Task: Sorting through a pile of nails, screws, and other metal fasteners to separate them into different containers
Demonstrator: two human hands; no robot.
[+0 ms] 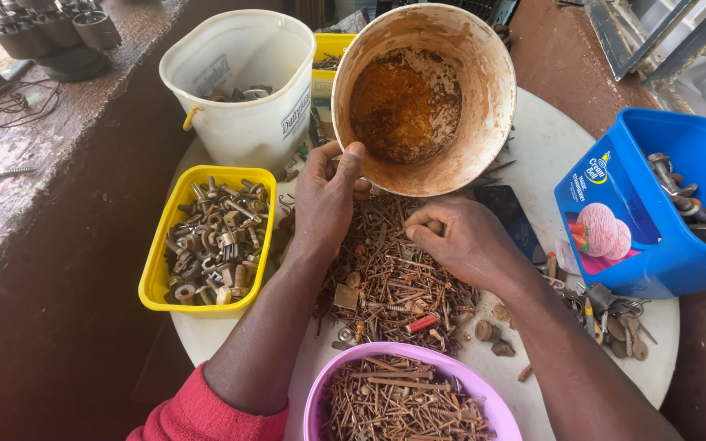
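Note:
My left hand (326, 198) grips the rim of a rusty white bucket (484, 106), which is tipped toward me so its orange-stained inside shows. My right hand (459, 239) rests just below the bucket on a heap of rusty nails (390, 282) spread on the round white table (533, 147); its fingers are curled, pinching something small I cannot make out. A pink bowl (496, 404) full of rusty nails sits at the near edge, between my forearms.
A yellow tub (159, 261) of rusty nuts and bolts stands at the left. Behind it is a white bucket (239, 90), with a yellow container (332, 45) beside it. A blue tub (655, 245) with metal parts is at the right. Loose hardware (614, 318) lies near it.

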